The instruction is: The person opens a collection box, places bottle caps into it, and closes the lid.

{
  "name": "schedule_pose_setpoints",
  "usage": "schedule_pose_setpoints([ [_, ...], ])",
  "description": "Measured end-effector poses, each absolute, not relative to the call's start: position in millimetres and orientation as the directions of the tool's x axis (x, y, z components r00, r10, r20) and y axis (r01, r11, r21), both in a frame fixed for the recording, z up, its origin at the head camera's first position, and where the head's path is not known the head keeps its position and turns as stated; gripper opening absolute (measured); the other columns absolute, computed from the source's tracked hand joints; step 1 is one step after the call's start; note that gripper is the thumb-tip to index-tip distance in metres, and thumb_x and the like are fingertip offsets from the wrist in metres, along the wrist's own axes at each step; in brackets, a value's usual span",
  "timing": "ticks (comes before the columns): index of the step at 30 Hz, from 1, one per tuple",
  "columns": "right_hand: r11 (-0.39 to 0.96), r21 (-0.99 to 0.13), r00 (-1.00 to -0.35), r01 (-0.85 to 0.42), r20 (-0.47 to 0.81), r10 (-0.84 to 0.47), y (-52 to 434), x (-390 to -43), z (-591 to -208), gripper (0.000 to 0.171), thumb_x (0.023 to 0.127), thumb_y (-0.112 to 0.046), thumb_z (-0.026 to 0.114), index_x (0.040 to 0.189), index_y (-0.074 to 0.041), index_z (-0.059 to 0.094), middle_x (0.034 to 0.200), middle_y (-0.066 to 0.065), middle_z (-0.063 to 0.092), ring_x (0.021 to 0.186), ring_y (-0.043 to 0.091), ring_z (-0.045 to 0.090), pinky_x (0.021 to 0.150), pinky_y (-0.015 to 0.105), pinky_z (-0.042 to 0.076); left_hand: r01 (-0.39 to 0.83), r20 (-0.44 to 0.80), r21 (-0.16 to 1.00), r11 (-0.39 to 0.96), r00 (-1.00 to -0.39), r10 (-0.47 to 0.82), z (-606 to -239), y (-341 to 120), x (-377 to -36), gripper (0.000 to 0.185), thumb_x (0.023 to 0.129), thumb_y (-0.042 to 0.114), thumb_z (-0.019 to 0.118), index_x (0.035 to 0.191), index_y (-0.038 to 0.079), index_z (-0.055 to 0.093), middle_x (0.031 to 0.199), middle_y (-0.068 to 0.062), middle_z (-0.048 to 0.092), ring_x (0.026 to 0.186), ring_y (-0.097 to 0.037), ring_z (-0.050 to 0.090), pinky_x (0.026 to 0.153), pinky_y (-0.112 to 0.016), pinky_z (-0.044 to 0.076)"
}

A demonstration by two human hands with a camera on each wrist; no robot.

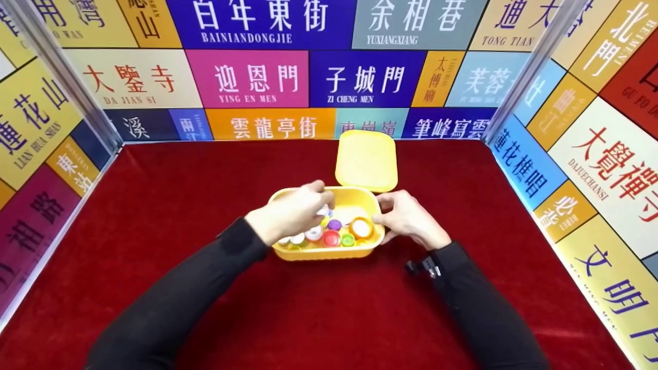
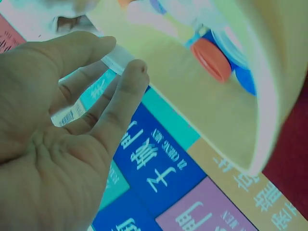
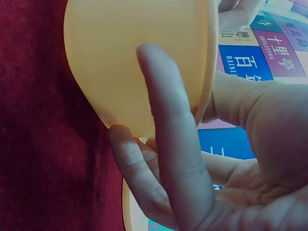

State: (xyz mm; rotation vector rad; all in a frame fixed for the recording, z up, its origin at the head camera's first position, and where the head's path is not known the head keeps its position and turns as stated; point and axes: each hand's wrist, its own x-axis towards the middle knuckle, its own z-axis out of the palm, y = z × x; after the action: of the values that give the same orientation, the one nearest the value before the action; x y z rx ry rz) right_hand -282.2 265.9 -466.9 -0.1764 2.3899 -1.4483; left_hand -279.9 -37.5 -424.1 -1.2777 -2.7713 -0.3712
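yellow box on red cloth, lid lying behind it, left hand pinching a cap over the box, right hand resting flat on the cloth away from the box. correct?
Not quite: the right hand is not on the cloth; it grips the yellow box at its right wall, as the right wrist view shows. The rest holds.

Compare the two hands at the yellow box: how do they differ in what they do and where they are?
The left hand reaches into the yellow box and pinches a small clear-white cap; the right hand holds no cap and grips the box's outer wall. The left hand is above the coloured caps; the right hand stays outside, at the box's right end. Both have black sleeves.
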Motion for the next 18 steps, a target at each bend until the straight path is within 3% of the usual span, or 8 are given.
schedule_pose_setpoints([
  [6,0.482,-0.874,-0.935,0.055,-0.215,-0.283,265.4,-282.0,-465.6,0.046,0.104,-0.002,0.076,0.15,0.004,0.073,0.136,0.032,0.077,0.095,0.038,0.088,0.068,0.042,0.073,0.757,0.063,0.254,0.602,-0.634,0.771,-432.1,-22.0,-280.7,0.021,0.105,0.003,0.081,0.126,0.0,0.081,0.121,-0.025,0.073,0.097,-0.035,0.077,0.089,-0.043,0.069],
  [18,0.5,-0.864,-0.935,0.051,-0.218,-0.281,265.8,-283.4,-466.2,0.045,0.105,-0.004,0.077,0.149,0.005,0.074,0.137,0.032,0.077,0.091,0.037,0.089,0.068,0.042,0.073,0.758,0.056,0.246,0.603,-0.633,0.772,-436.9,-16.8,-279.4,0.022,0.105,0.005,0.082,0.127,0.002,0.081,0.12,-0.024,0.073,0.095,-0.037,0.078,0.085,-0.045,0.069],
])
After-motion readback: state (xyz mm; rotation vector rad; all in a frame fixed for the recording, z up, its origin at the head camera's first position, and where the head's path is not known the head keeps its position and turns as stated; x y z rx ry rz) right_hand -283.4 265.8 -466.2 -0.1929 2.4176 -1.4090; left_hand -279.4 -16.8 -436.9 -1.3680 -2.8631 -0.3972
